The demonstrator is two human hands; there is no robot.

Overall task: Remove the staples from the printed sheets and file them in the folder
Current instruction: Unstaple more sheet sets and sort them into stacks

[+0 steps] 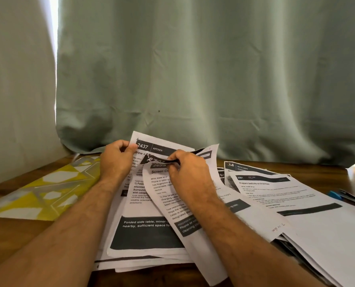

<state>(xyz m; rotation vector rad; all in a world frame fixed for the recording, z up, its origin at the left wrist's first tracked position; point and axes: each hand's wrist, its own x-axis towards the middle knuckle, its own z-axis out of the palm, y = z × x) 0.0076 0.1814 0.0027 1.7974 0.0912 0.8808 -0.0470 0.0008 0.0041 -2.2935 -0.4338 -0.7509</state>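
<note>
Here, curled black-banded printed sheets (164,195)

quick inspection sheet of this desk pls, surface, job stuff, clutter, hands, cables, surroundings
surface: wooden table, mostly covered with paper
job's things: printed sheets stacked in the middle, more fanned to the right; yellow patterned folder flat on the left
clutter: blue pen at the right edge
hands: left hand pinches the back sheet's top corner; right hand grips the front sheet's top edge
cables: nothing seen
surroundings: green curtain behind the table
</note>
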